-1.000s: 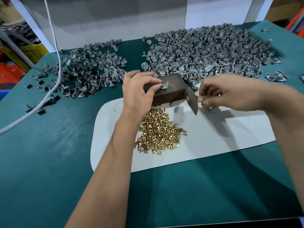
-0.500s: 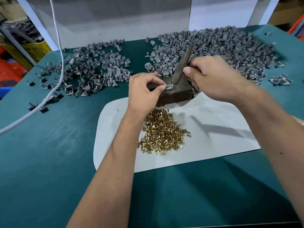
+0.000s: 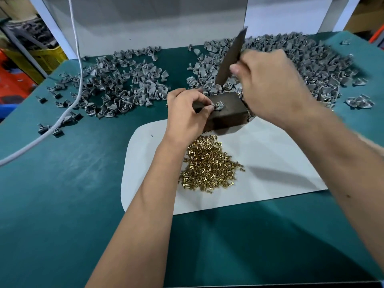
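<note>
Nearest the person, a smooth teal-green table mat (image 3: 62, 204) covers the bench, and both bare forearms reach forward over it. On the mat lies a flat white sheet (image 3: 280, 163) with rounded corners. It carries a loose, low heap of small shiny brass rivets (image 3: 207, 165), each a short pin with a wider head. Just beyond the heap, at the sheet's far edge, stands a dark block (image 3: 230, 117), rectangular with a dull brownish surface. The left hand (image 3: 187, 113) sits at the block's left end with its fingers curled. Its thumb and forefinger pinch a small grey part (image 3: 218, 105) that lies on the block's top face. The right hand (image 3: 270, 86) hovers above and just right of the block, closed in a fist round the lower end of a dark flat tool (image 3: 230, 57). The tool is long and narrow and tilts up and away over the block, blurred; the part inside the fist is hidden. Farther back, two spreads of matt grey curved parts lie straight on the mat, a thinner left spread (image 3: 120, 84) and a denser right heap (image 3: 311, 59). A white cable (image 3: 76, 59) drops across the left spread. A pale upright board (image 3: 145, 21) closes the back, and a yellow crate (image 3: 49, 59) stands beyond the table's left corner.
</note>
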Available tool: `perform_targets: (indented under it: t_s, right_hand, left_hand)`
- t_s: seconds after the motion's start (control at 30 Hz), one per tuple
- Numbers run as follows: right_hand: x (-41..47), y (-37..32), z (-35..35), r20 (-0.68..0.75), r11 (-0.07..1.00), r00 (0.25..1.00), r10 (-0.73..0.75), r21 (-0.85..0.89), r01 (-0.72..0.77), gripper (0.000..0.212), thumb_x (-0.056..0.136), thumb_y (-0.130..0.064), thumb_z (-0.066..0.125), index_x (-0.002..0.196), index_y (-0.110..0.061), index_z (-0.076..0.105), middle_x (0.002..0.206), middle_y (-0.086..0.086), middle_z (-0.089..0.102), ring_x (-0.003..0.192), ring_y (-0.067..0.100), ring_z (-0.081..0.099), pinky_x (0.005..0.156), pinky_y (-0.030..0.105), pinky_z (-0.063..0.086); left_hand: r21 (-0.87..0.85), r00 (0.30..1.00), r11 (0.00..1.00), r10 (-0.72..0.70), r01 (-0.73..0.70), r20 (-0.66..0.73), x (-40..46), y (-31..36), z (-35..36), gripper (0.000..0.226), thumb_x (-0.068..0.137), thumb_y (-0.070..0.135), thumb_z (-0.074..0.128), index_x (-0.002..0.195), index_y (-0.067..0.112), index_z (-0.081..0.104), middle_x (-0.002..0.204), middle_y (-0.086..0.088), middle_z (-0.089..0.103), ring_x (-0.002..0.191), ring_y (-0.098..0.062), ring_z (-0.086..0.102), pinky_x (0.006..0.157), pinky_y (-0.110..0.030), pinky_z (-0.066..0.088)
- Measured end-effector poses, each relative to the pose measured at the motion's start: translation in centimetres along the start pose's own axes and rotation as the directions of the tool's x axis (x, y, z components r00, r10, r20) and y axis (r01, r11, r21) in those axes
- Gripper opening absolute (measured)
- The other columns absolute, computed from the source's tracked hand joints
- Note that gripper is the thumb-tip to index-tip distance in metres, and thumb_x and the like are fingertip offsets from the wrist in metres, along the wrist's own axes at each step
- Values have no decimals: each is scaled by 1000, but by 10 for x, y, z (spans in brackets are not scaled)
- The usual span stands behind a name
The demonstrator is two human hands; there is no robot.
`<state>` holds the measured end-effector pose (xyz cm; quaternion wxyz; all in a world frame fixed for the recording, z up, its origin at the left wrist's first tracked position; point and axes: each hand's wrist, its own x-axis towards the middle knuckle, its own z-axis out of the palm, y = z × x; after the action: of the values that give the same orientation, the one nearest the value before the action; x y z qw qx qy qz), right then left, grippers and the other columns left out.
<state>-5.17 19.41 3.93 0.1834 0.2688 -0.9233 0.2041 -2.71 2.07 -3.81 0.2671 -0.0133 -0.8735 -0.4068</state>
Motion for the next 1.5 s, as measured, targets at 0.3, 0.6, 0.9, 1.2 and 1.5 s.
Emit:
perform_targets:
  t_s: [0.3, 0.6, 0.9, 1.2, 1.5]
  right_hand:
    - [1, 4, 0, -58, 998, 998, 20, 58, -16, 28, 105, -38, 44, 99, -17, 62, 75, 6, 57, 58, 24, 51, 61, 33, 40]
    - [2, 3, 2, -19, 998, 998, 58, 7, -58, 25, 107, -38, 42, 93, -22, 55, 66, -2, 47, 57, 24, 52, 56, 32, 40]
    - [3, 4, -2, 49, 997, 996, 71, -41, -69, 28, 105, -42, 42, 86, -23, 52, 70, 2, 53, 59, 25, 54, 60, 35, 43]
    - [7, 0, -3, 25, 997, 999, 42, -70, -40, 27, 106, -39, 44, 90, -21, 56, 69, 4, 51, 55, 24, 46, 60, 34, 38]
    - [4, -1, -3, -28, 997, 999, 31, -70, -33, 30, 106, -40, 43, 102, -16, 62, 73, 7, 51, 66, 33, 51, 64, 39, 45]
  left_hand:
    - [-11, 1000, 999, -30, 30, 1, -1, -3, 2, 9, 85, 9, 79, 84, 18, 77, 90, 32, 53, 132, -19, 48, 115, -40, 31]
    - [-33, 999, 999, -25, 26, 21, -1, -2, 1, 12, 85, 8, 80, 82, 19, 76, 91, 33, 51, 129, -17, 52, 116, -45, 32]
    - [-59, 999, 998, -29, 31, 29, 0, -2, 0, 16, 84, 6, 80, 80, 21, 75, 90, 34, 52, 128, -18, 57, 114, -50, 38]
    - [-50, 1000, 999, -9, 10, 24, 1, -4, 1, 11, 82, 5, 80, 82, 16, 78, 89, 32, 56, 125, -17, 60, 114, -51, 38]
    - [-62, 999, 998, -29, 32, 44, 0, -6, 2, 11, 83, 6, 80, 82, 17, 77, 88, 29, 59, 124, -18, 61, 113, -50, 40]
